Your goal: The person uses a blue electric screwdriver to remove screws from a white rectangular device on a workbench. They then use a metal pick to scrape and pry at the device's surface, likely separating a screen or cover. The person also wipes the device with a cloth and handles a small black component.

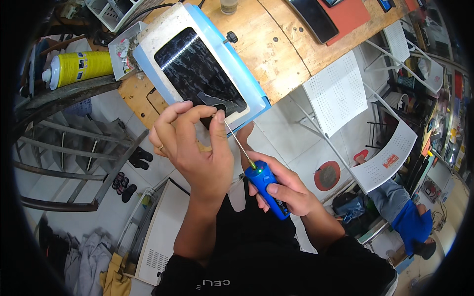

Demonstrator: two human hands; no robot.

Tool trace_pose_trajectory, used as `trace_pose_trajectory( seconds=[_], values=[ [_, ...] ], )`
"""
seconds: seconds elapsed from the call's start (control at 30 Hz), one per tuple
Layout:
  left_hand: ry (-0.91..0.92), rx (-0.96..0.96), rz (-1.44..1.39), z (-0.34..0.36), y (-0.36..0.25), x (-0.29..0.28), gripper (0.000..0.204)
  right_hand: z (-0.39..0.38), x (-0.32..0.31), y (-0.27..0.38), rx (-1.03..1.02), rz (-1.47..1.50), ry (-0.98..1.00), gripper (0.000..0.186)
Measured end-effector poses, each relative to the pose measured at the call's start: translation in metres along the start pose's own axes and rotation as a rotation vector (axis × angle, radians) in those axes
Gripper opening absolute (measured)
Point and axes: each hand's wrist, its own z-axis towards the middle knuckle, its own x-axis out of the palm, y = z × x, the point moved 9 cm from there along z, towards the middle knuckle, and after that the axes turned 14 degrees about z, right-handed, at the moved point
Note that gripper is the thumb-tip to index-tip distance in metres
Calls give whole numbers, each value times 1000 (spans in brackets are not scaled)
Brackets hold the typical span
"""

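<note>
My right hand (289, 190) is wrapped round a blue handheld electric tool (269, 190) with a small green light and a long thin metal shaft. The shaft points up and left, its end close to my left fingertips. Thumb and index finger of my left hand (197, 143) are pinched together there; whatever lies between them is too small or hidden to tell. Just beyond them, a dark glass phone screen (197, 64) with streaks and a greyish patch lies on a white and blue plate-like machine (254, 91). My left hand covers the screen's near end.
The machine sits on a wooden table (276, 54), a black knob (230, 37) at its side. A dark phone (313, 19) rests on an orange mat (350, 22). A yellow spray can (81, 69) is at left. White perforated chairs (338, 93) stand at right; another person (410, 217) is beyond.
</note>
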Motion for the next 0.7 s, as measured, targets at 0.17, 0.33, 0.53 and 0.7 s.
trace_pose_trajectory(
  seconds=[0.17,0.33,0.53,0.7],
  values=[
    [-23,41,12,8,-8,-7,14,-2,-2,1,-1,62,-11,69],
    [7,22,30,6,-8,-4,14,-2,-1,4,-21,65,-4,69],
    [-1,26,12,7,-7,-5,14,-1,3,-1,2,71,10,69],
    [-16,63,21,7,-9,-5,13,-2,2,-1,-5,86,-14,69]
  ],
)
